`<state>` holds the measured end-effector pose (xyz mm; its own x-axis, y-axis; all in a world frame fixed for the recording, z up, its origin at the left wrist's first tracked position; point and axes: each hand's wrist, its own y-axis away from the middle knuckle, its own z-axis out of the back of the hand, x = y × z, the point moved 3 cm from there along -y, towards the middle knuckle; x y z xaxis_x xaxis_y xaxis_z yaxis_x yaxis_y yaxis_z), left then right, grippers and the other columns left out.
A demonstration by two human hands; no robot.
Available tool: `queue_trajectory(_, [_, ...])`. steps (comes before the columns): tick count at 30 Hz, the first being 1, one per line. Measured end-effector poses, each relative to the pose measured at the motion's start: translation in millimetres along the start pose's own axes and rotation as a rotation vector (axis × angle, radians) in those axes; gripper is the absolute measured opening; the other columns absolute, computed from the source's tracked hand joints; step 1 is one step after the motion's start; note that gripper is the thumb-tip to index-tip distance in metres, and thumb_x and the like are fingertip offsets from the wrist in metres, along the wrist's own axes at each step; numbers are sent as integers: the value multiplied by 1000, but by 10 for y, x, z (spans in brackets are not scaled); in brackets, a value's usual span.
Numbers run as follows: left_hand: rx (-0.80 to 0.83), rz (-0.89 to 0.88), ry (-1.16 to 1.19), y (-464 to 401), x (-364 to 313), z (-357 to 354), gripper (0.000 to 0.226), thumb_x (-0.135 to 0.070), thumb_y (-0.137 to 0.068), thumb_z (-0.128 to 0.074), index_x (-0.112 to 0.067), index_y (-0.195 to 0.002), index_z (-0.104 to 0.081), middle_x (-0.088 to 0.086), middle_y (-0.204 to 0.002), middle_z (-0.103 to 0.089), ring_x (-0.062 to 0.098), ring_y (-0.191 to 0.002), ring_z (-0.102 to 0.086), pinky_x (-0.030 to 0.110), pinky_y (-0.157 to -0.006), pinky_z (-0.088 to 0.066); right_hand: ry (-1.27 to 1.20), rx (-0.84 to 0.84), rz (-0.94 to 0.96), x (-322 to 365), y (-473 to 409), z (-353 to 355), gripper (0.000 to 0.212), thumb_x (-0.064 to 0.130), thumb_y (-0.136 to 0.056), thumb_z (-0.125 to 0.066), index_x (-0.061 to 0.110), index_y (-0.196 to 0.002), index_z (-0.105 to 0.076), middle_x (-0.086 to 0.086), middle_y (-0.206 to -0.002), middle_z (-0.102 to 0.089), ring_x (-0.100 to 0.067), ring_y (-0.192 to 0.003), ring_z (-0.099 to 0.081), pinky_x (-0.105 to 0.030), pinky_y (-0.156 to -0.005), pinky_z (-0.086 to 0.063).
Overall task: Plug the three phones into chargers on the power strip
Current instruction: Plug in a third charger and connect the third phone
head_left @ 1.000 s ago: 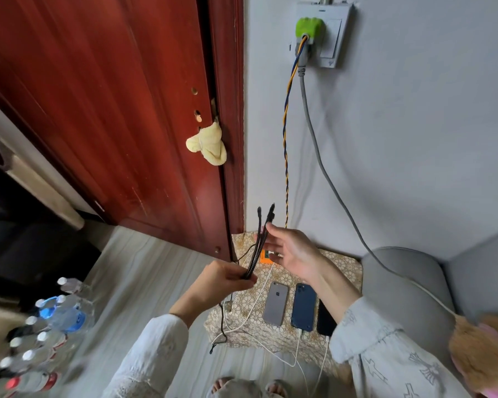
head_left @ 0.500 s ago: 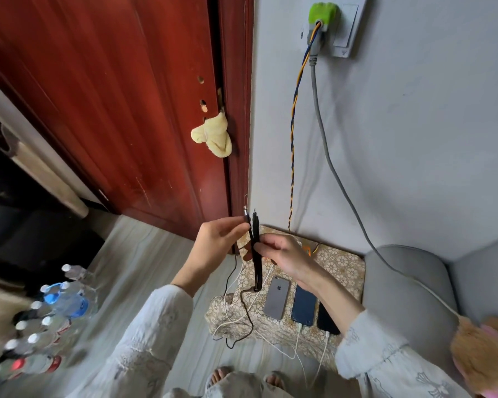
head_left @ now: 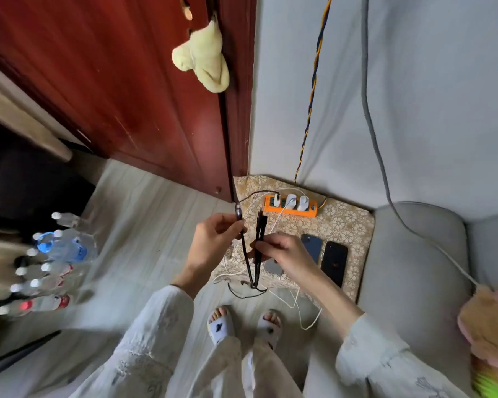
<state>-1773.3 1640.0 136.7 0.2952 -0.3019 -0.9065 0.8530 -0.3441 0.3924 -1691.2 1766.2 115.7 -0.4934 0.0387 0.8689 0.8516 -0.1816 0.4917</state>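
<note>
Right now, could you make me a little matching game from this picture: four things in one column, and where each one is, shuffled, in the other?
Things
1. orange power strip
2. yellow cloth
3. black phone
4. black cable

Places
A. hanging on the red door
B. held up between the left hand and the right hand
C. at the back of the patterned mat, near the wall, with three white chargers in it
D. lying flat on the mat, nearest the grey sofa

Pairs: 1-C, 2-A, 3-D, 4-B
</note>
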Motion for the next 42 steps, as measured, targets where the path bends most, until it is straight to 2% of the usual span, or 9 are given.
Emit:
queue_trajectory(5, [-273, 85, -44, -154, 460, 66, 22, -13, -84, -60, -12, -102, -47, 3, -85, -65, 11, -64, -62, 12, -50, -47, 45, -67, -84, -401, -174, -71, 13, 18, -80, -67, 9, -88, -72, 6, -73, -70, 2, -62, -65, -7, -62, -45])
queue_trajectory(10, [-23, 63, -143, -168, 742, -156, 7, -12, -81, -65, -7, -86, -67, -4, -66, -60, -6, -55, -54, 7, -55, -40, 91, -71, -142, -642, -278, -172, 4, 16, -79, -69, 13, -77, -71, 2, -68, -69, 2, -55, -63, -7, -58, -46])
queue_trajectory(14, [-27, 159, -43, -205, 1030, -177, 9, -9, -84, -60, -4, -77, -64, 4, -64, -61, -1, -53, -55, 9, -51, -38, 109, -87, -186, -884, -359, -212, 13, 20, -79, -68, 9, -86, -74, -5, -79, -74, -5, -56, -65, -10, -54, -47])
queue_trajectory(20, [-68, 232, -17, -389, 1568, -53, 14, -5, -82, -62, -14, -72, -63, -15, -50, -66, -7, -52, -60, 4, -54, -44, 78, -294, -410, -1633, -706, 145, 25, 17, -87, -57, 1, -104, -66, -15, -100, -69, -24, -90, -63, -36, -83, -49])
queue_trajectory(25, [-63, 332, -9, -507, 2170, -92, 20, -7, -81, -63, -21, -66, -63, -13, -51, -67, 6, -57, -64, 32, -71, -54, 346, -414, -553, -2315, -1332, 367, 34, 24, -88, -54, 2, -113, -57, -12, -113, -64, -24, -94, -60, -30, -76, -47])
queue_trajectory(30, [-41, 403, -40, -546, 2529, -181, 17, -5, -79, -64, -18, -67, -63, -1, -59, -67, 22, -68, -61, 47, -83, -52, 462, -583, -708, -2671, -1768, 309, 91, 47, -68, -73, -1, -133, -30, -18, -134, -38, -34, -124, -36, -44, -98, -40])
queue_trajectory(33, [-23, 434, -51, -567, 2619, -198, 12, -6, -80, -64, -14, -71, -63, 8, -68, -66, 24, -70, -61, 48, -85, -53, 573, -633, -747, -2682, -1807, 183, 112, 45, -64, -78, -3, -139, -10, -17, -138, -28, -35, -126, -29, -53, -97, -37])
queue_trajectory(38, [-18, 446, -38, -631, 2629, -177, 13, -5, -80, -63, -12, -69, -62, 7, -66, -65, 23, -68, -61, 47, -84, -52, 400, -711, -794, -2710, -1810, 253, 103, 35, -57, -85, 3, -134, -24, -18, -135, -35, -36, -124, -35, -51, -99, -34])
queue_trajectory(42, [-28, 440, -40, -707, 2624, -137, 18, -5, -79, -65, -17, -65, -64, -7, -55, -66, 25, -71, -63, 42, -78, -53, 189, -717, -705, -2760, -1753, 438, 50, 22, -72, -75, 0, -112, -56, -16, -120, -59, -30, -105, -58, -37, -88, -49])
